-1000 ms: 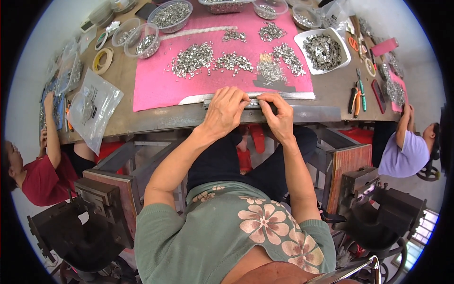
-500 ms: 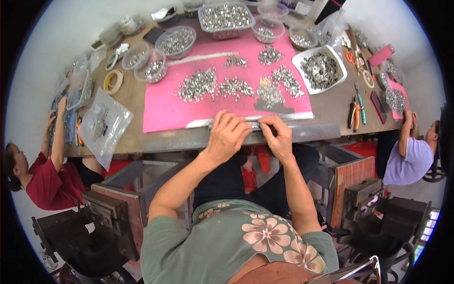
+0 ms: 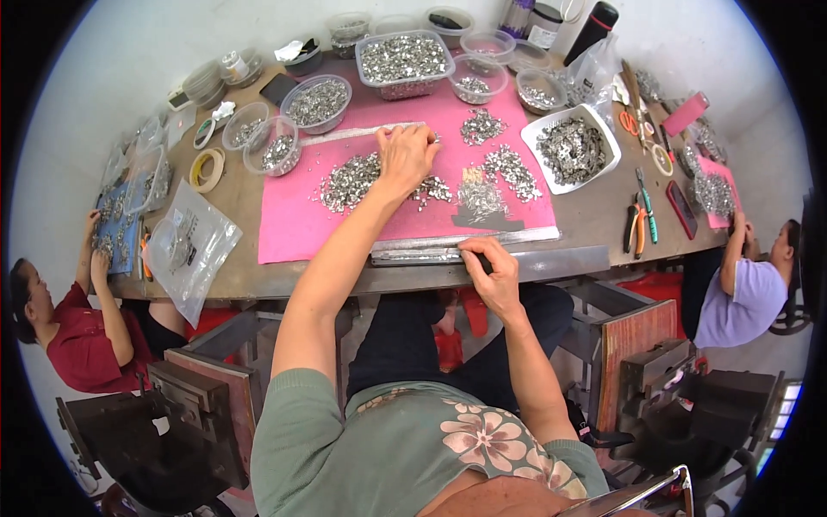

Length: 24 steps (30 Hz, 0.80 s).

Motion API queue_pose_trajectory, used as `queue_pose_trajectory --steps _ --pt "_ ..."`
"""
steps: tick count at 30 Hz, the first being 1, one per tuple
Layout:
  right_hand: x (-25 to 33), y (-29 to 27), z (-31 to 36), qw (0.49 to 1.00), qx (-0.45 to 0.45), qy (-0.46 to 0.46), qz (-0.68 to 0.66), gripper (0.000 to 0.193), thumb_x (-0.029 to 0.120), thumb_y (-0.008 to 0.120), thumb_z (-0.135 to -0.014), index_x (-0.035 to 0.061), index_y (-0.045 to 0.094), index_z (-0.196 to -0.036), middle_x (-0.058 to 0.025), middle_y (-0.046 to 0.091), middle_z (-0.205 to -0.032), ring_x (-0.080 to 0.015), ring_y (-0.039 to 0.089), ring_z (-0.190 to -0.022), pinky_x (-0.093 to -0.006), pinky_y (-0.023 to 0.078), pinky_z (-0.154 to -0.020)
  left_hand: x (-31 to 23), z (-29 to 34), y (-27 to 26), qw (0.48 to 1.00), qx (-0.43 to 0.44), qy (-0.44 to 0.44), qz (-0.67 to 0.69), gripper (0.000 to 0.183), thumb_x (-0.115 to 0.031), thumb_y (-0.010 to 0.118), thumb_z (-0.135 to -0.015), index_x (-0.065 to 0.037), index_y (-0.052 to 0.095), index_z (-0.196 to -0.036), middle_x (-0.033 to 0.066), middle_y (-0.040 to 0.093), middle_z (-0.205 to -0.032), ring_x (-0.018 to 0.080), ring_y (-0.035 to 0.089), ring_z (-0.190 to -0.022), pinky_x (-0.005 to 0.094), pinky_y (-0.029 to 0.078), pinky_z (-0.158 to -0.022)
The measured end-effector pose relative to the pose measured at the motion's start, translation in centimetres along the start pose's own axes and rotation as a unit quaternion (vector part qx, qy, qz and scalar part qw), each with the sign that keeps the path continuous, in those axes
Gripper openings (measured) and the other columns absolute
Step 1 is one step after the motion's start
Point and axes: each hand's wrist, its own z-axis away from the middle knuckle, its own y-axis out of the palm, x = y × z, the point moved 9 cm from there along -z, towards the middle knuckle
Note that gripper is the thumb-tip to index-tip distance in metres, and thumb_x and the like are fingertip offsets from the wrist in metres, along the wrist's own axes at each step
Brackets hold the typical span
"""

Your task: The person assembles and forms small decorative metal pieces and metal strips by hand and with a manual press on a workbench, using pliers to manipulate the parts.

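My left hand [image 3: 407, 159] reaches over the pink mat [image 3: 284, 234], fingers bent down and closed at a small pile of silver metal pieces at the back. Its fingertips are mostly hidden, so what they pinch does not show. Along the front edge of the table lies a narrow dark bar with a silver strip [image 3: 413, 256]. At its right end my right hand [image 3: 493, 269] has thumb and forefinger drawn in, with something small and dark between them that I cannot make out. A larger heap of silver pieces [image 3: 349, 183] lies beside my left wrist.
Behind the mat stand tubs of metal pieces [image 3: 405, 60]; a white tray [image 3: 615, 152] is at the right. Pliers [image 3: 639, 226], scissors [image 3: 630, 123] and a red phone [image 3: 685, 190] lie farther right. A plastic bag [image 3: 191, 237] and tape roll [image 3: 206, 170] are left. Two people work at either side.
My left hand has left the bar at the table edge and moved away from me to the back pile. The right hand stays at the bar, which now shows more fully. The view has shifted slightly.
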Motion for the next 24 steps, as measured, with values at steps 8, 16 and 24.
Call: queue_pose_trajectory --steps 8,16,24 --pt "-0.1 -0.3 0.0 1.000 -0.004 -0.017 0.008 0.012 -0.003 0.068 -0.088 -0.0009 0.071 -0.099 -0.0119 0.072 -0.096 -0.0230 0.070 -0.088 -0.0313 0.053 -0.079 -0.5 0.6 -0.1 0.999 0.005 0.012 0.042 0.013 -0.024 0.073 -0.088 -0.011 0.069 -0.090 0.0020 0.068 -0.087 0.0237 0.061 -0.093 0.0484 0.031 -0.097" --pt "0.2 -3.9 -1.0 0.989 -0.043 -0.057 0.126 0.013 -0.004 0.068 -0.088 0.0005 0.071 -0.099 -0.0119 0.069 -0.093 -0.0262 0.068 -0.084 -0.0335 0.053 -0.075 -5.6 8.3 -4.7 0.976 0.139 0.097 0.137 0.008 -0.017 0.074 -0.086 -0.011 0.069 -0.089 0.0029 0.062 -0.085 0.0233 0.059 -0.090 0.0487 0.032 -0.098" --pt "-0.9 -2.0 -3.3 0.947 0.052 -0.126 0.292 0.025 -0.001 0.069 -0.084 0.0103 0.076 -0.105 -0.0089 0.056 -0.087 -0.0277 0.055 -0.084 -0.0394 0.045 -0.077 -5.7 9.5 -4.3 0.985 0.141 0.073 0.074 0.012 -0.017 0.076 -0.085 -0.012 0.067 -0.091 0.0020 0.059 -0.086 0.0209 0.060 -0.089 0.0474 0.032 -0.101"
